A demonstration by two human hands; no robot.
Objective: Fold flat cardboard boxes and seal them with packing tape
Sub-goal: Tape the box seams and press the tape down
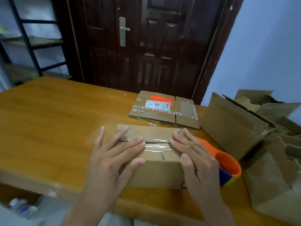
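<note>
While both my hands lie flat on the small box [156,167], it sits on the wood surface [48,124] right in front of me, near the front edge. My left hand [112,162] is on the left part of the box top, fingers [130,142] straight & spread wide, tips touching the shiny clear tape [157,146] strip that runs across the top seam. My left thumb lies along the front top edge of the box. My right hand [195,159] is on the right part of the top, fingers straight too, held closer together, tips at the other end of the tape. So the tape shows in the gap btwn my two sets of fingers. Neither hand pinches or grips anything; they just press down flat.

One flap sticks out at the back of the box, a bit rough at its right end. Just beside my right hand, partly hidden by it, lies the orange tape holder [228,162] w/ a blue & green bit at the bottom. Further back on the surface lies a flat box [164,110] w/ an orange & white label. On the right is a pile of open brown boxes [244,126]. Behind it all stands a dark door [154,46], & a black ladder [27,39] on the left.
</note>
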